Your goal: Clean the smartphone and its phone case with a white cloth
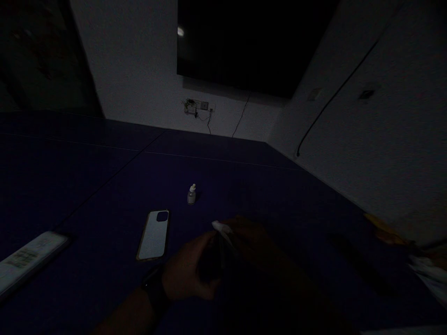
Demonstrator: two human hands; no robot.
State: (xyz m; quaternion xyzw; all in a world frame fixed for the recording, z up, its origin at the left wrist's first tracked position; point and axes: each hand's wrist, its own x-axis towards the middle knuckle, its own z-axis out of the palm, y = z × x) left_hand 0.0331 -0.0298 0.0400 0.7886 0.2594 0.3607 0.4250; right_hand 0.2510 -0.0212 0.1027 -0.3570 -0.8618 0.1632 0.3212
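Observation:
The view is very dark. My left hand (186,267), with a dark watch (156,289) on its wrist, is closed around a dark object (208,263) whose kind I cannot make out. Pinched in my right hand (249,237) is a small white cloth or tissue (223,228), pressed against the upper edge of that object. Most of the right fingers are lost in shadow. A clear-backed phone case (153,235) lies flat to the left of my hands. Beyond them a small white-capped bottle (191,195) stands upright.
A long white box (30,258) with a label lies at the left edge on the dark blue surface (115,200). At the right are a dark long item (359,260), a yellowish thing (386,230) and white crumpled material (431,274). A wall screen (244,42) hangs above sockets (200,106).

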